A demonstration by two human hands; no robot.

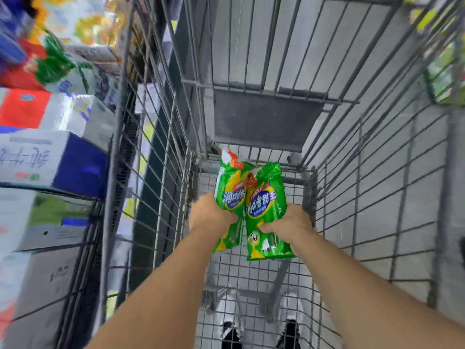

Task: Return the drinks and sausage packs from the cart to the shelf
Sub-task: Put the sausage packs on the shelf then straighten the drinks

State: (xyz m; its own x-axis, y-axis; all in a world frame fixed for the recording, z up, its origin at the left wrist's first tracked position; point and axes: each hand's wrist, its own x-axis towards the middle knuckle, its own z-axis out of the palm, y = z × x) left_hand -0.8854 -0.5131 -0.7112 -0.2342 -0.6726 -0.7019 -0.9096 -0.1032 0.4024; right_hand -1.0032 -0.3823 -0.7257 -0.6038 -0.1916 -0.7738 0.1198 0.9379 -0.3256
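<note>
Head view looks down into a grey wire shopping cart [352, 172]. Each hand holds one green sausage pack above the cart's mesh bottom. The left hand [210, 215] has its grip closed around the middle of the left sausage pack [230, 195], which stands nearly upright, and its lower end hangs below the hand. The right hand [289, 222] has its grip closed on the right sausage pack [266, 210] from the right side, with the thumb pressed on the front of the pack. The two packs touch each other along their inner edges. Below the mesh, grey floor tiles [415, 222] and the person's white and black shoes [230, 328] are visible. On the left, just beside the cart, stacked cartons [50, 159] in white, blue and red stand, blurred. More blurred goods [445, 71] show at the upper right.
</note>
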